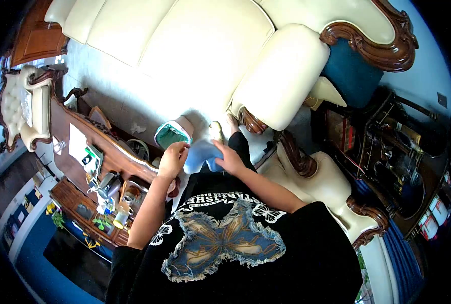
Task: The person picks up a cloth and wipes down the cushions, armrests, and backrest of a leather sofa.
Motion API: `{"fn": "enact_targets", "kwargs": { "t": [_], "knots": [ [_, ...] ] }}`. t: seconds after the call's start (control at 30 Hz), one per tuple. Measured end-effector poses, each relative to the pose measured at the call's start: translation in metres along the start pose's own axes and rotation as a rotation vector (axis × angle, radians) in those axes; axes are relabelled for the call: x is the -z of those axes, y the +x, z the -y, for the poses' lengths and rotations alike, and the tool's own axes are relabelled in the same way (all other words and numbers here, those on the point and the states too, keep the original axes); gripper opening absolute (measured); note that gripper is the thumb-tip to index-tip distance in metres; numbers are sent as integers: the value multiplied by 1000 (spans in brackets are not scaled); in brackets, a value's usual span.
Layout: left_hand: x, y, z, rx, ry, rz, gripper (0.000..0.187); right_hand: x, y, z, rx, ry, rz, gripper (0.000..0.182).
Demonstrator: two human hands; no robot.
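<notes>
A thin, pale-blue plastic bag point(199, 156), smeared by motion, hangs between my two hands in front of my legs. My left hand point(172, 159) has its fingers pinched together at the bag's left side, though blur hides the exact contact. Curled round the right edge of the bag is my right hand point(228, 158). Just beyond my left hand, a bin point(185, 126) with a green lining point(172, 136) stands on the floor, its mouth facing up.
A cream sofa point(205, 45) with carved wooden trim lies ahead. At left, a wooden table point(76, 119) carries papers point(77, 141), a yellowish bottle point(121, 215) and several small items. A cream armchair point(311, 177) stands close on the right, near a dark cabinet point(387, 152).
</notes>
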State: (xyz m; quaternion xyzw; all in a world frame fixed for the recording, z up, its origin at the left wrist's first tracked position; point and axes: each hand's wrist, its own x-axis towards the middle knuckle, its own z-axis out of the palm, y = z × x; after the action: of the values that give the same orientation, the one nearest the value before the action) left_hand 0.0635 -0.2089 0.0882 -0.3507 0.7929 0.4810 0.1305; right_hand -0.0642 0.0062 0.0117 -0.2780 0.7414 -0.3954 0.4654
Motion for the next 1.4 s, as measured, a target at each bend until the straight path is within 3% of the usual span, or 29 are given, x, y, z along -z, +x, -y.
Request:
{"fn": "enact_targets", "kwargs": {
  "t": [0.1, 0.17, 0.2, 0.27, 0.3, 0.4, 0.47, 0.53, 0.63, 0.73, 0.8, 0.93, 1.0, 1.03, 1.1, 1.13, 1.2, 1.27, 1.33, 1.4],
  "knots": [
    [6, -7, 6, 35, -7, -14, 18, 36, -9, 20, 6, -3, 42, 64],
    [7, -10, 16, 53, 0, -15, 18, 63, -17, 31, 17, -392, -249, 63],
    [6, -10, 22, 73, 13, -23, 18, 81, -14, 19, 95, -513, -302, 64],
    [4, -13, 31, 108, -13, -18, 18, 103, 6, 21, 27, -610, -383, 69],
    [3, -12, 34, 97, 1, -14, 17, 110, 21, 29, 121, -610, -402, 69],
    [-6, -3, 42, 67, 31, -40, 17, 99, 78, 5, 157, -965, -113, 56],
    [-6, -1, 39, 115, -25, -34, 17, 82, 98, -10, -15, -1172, 53, 40],
    [-7, -2, 40, 132, -24, -52, 17, 85, 96, -24, -42, -1252, 34, 34],
    [-11, -6, 56, 144, -55, -73, 16, 98, 61, -28, -86, -1126, -101, 39],
    [-20, -14, 83, 143, -97, -55, 16, 119, 8, -29, -343, -932, -123, 53],
    [-28, -17, 100, 180, -53, -44, 17, 121, -29, -61, -380, -827, -300, 54],
    [-34, -23, 111, 180, -81, -71, 19, 149, -123, -216, -1094, -272, -321, 39],
    [-31, -25, 94, 228, -102, -35, 18, 169, -160, -217, -859, -385, -377, 43],
    [-27, -23, 88, 207, -107, -40, 19, 173, -161, -202, -854, -385, -379, 43],
    [-27, -5, 95, 194, -111, -13, 20, 186, -142, -150, -845, 490, -452, 45],
    [-29, 5, 99, 181, -114, 8, 20, 187, -130, -122, -823, 495, -472, 45],
    [-35, 19, 94, 106, -21, 10, 26, 185, -103, -67, -844, 892, -288, 40],
    [-22, 32, 51, 107, -60, 168, 36, 177, -78, -26, -842, 932, -103, 46],
    [-6, 39, 6, 10, -198, 386, 52, 152, -49, 43, -653, 931, 37, 50],
    [9, 32, -47, 16, -825, 564, 63, 126, -24, 58, -503, 1159, 153, 51]
  ]
}}
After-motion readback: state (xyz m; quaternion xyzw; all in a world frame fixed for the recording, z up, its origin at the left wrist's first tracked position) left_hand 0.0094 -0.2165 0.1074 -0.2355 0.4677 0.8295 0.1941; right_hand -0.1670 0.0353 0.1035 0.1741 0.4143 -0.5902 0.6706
